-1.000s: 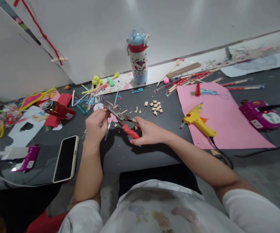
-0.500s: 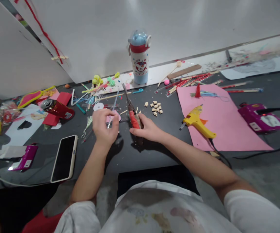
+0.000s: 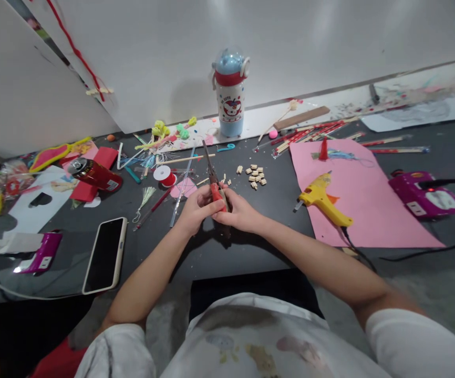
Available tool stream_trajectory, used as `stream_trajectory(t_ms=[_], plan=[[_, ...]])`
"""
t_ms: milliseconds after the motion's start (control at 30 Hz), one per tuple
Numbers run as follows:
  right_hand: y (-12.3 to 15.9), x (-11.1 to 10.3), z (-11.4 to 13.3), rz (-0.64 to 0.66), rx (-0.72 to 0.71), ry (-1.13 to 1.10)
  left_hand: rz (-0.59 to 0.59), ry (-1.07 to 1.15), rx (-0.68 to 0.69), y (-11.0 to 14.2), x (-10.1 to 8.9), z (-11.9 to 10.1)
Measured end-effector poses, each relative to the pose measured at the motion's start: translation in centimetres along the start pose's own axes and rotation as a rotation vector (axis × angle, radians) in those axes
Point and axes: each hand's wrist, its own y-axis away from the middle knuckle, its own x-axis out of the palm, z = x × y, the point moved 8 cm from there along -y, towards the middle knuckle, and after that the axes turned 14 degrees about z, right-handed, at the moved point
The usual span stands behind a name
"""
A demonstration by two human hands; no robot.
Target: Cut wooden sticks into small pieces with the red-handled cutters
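Long-nosed pliers [image 3: 211, 170] with worn red handles point away from me, just above the dark table. My right hand [image 3: 242, 211] is wrapped around the handles from the right. From the left, my left hand [image 3: 199, 210] closes on the red handle, its thumb lying over it. The two hands meet at the handles, and the fingers beneath are partly hidden. Small cut pieces of wooden stick [image 3: 256, 175] lie in a cluster right of the pliers' jaws. Left of the jaws are a clear glue stick [image 3: 182, 186], a pink paper disc [image 3: 190, 187] and a spool of red thread [image 3: 165, 177].
A yellow glue gun [image 3: 324, 202] rests on pink paper [image 3: 381, 210] at the right. Behind stands a blue-and-white bottle [image 3: 230, 100]. On the left are a phone [image 3: 105, 255], a tipped red can [image 3: 97, 176] and a purple power socket [image 3: 43, 253]. Red-wrapped sticks [image 3: 314, 135] lie at the back.
My left hand has moved right and down from above the spool and glue stick and now grips the pliers' handle. My right hand keeps its hold on the pliers.
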Motion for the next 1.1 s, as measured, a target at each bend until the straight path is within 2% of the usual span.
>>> stream_trajectory(t_ms=[233,433,500,567,633,767,833,900,1100], plan=[[-0.3,-0.1,-0.3,-0.021,-0.047,-0.036,-0.018,-0.037,0.028,0.0,-0.3,0.0],[-0.3,-0.1,-0.2,-0.035,-0.002,-0.032,-0.026,-0.072,0.01,-0.1,-0.2,0.1],[-0.2,-0.3,0.1,-0.05,0.022,-0.038,-0.002,-0.133,-0.002,-0.2,0.0,-0.1],[0.1,-0.3,0.6,-0.038,0.034,-0.038,0.002,-0.284,0.012,-0.1,0.0,-0.8],[0.5,-0.4,1.3,-0.021,0.037,-0.024,-0.088,-0.559,0.102,0.7,-0.5,-2.6],[1.2,-0.6,2.4,0.032,0.107,0.117,-0.525,-1.239,0.392,4.2,-1.4,-7.8],[1.5,-0.2,2.5,0.082,0.172,0.168,-0.667,-1.421,0.463,5.3,-1.5,-9.1],[1.6,0.2,2.8,0.131,0.205,0.201,-0.686,-1.485,0.444,5.2,-2.1,-9.3],[1.6,0.4,2.9,0.14,0.233,0.242,-0.581,-1.449,0.217,3.4,-3.7,-7.5]])
